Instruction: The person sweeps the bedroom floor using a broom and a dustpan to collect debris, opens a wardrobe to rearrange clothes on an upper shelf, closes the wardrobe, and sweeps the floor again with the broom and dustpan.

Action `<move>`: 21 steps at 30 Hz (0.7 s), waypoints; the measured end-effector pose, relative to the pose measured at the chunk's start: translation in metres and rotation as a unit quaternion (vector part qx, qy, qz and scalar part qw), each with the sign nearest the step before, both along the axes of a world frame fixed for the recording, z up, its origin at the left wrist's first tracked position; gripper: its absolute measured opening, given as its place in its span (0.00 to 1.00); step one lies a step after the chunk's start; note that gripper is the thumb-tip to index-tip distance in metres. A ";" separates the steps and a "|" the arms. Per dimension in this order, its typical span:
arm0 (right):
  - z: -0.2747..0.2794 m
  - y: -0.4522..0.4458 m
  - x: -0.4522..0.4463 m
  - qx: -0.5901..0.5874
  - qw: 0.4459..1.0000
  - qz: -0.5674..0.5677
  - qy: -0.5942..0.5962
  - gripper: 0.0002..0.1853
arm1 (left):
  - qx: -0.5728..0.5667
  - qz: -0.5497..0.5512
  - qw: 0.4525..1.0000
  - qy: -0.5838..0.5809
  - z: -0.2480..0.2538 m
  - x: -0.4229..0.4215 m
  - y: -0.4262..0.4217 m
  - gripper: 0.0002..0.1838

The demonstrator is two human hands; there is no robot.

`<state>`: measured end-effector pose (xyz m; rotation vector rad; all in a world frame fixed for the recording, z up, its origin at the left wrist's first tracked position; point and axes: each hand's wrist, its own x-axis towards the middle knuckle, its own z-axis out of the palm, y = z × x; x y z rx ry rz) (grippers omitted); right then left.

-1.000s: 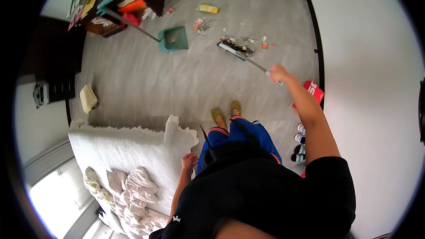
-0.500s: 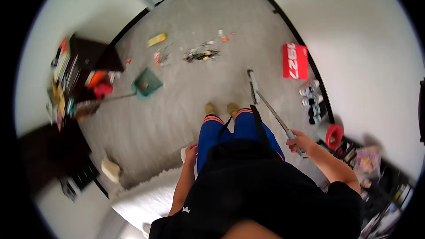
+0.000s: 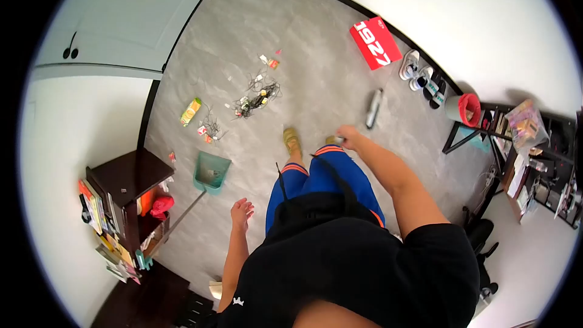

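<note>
My right hand [image 3: 348, 136] is closed around the grey handle of a broom, in front of my right thigh. The broom's narrow grey head [image 3: 375, 109] shows on the floor beyond the hand, and most of the handle is hidden from this angle. My left hand [image 3: 242, 209] hangs at my left side, fingers loosely apart, holding nothing. To its upper left, a teal long-handled dustpan [image 3: 212, 171] lies on the floor with a little debris in it. Ahead of my feet is a tangled heap of dark cables and scraps [image 3: 258, 98].
A smaller clump of wires and scraps [image 3: 209, 130] and a yellow-green packet [image 3: 190, 112] lie at left. A red box [image 3: 375, 42], shoes [image 3: 410, 64] and a red-lined bin [image 3: 468, 109] line the right wall. A dark shelf [image 3: 130, 173] stands at left.
My view has turned, and the room's contents sit differently in it. My right hand has come forward and inward with the broom, its handle now more end-on. My left hand has moved out from my hip.
</note>
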<state>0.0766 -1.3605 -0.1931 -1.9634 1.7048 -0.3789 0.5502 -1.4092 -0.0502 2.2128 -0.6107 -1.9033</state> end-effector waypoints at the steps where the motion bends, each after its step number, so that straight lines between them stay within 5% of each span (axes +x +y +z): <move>1: -0.013 -0.020 0.030 0.081 0.996 0.026 0.037 0.10 | 0.002 0.001 1.000 -0.002 0.001 0.009 -0.007 0.16; 2: 0.042 -0.048 0.056 0.069 0.997 0.015 -0.023 0.07 | 0.004 0.002 1.000 -0.003 0.001 0.016 -0.014 0.16; 4: 0.035 -0.077 0.100 -0.043 0.995 0.024 -0.081 0.07 | 0.032 -0.009 0.999 -0.015 -0.009 0.028 -0.017 0.16; 5: 0.025 -0.099 0.132 0.187 0.872 -0.287 -0.349 0.06 | 0.045 -0.014 0.999 -0.021 -0.014 0.033 -0.017 0.15; 6: 0.017 -0.117 0.156 0.369 0.544 -0.529 -0.538 0.04 | 0.057 -0.018 0.998 -0.016 -0.017 0.034 -0.020 0.15; 9: 0.096 -0.155 0.158 0.330 0.562 -0.460 -0.604 0.03 | 0.080 -0.041 0.996 0.000 -0.021 0.025 -0.025 0.15; 10: 0.098 -0.158 0.148 0.118 0.754 -0.322 -0.560 0.02 | 0.078 -0.058 0.995 0.006 -0.020 0.019 -0.030 0.15; 11: 0.099 -0.161 0.129 -0.106 0.871 -0.153 -0.455 0.03 | 0.077 -0.074 0.994 0.012 -0.020 0.013 -0.036 0.15; 12: 0.099 -0.160 0.112 -0.317 0.898 0.034 -0.302 0.04 | 0.076 -0.082 0.994 0.017 -0.020 0.008 -0.045 0.15; 13: 0.090 -0.153 0.103 -0.249 0.883 -0.041 -0.396 0.04 | 0.073 -0.088 0.993 0.023 -0.020 0.000 -0.054 0.15; 14: 0.083 -0.145 0.090 -0.063 0.825 -0.161 -0.538 0.04 | 0.069 -0.092 0.993 0.028 -0.020 -0.007 -0.062 0.15; 15: 0.084 -0.139 0.078 0.077 0.674 -0.319 -0.662 0.04 | 0.064 -0.089 0.994 0.031 -0.024 -0.012 -0.070 0.15; 16: 0.119 -0.140 0.062 0.320 0.386 -0.471 -0.726 0.04 | 0.057 -0.084 0.994 0.033 -0.028 -0.014 -0.080 0.16; 21: 0.180 -0.132 0.044 0.273 0.568 -0.556 -0.541 0.04 | 0.013 -0.079 0.996 0.041 -0.022 -0.041 -0.115 0.17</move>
